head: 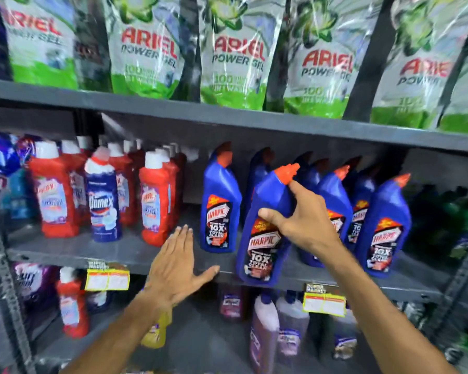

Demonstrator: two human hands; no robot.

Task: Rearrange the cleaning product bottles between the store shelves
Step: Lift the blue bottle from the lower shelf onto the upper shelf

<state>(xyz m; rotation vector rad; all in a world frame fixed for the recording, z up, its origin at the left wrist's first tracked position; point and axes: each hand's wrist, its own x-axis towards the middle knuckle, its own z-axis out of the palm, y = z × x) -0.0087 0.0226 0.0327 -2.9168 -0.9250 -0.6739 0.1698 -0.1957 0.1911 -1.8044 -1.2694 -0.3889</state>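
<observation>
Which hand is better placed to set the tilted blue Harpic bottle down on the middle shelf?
The right hand: it already grips the tilted blue Harpic bottle with the orange cap at the grey metal middle shelf front edge. The left hand is open, flat and empty beside it.

This is a shop aisle: grey metal shelving (pixel 227 114) stocked in rows with identical goods, Ariel detergent pouches (pixel 235 55) above, blue Harpic bottles (pixel 220 203) and red bottles (pixel 53 195) below, and yellow price tags (pixel 107 279) clipped to the shelf edge.
</observation>
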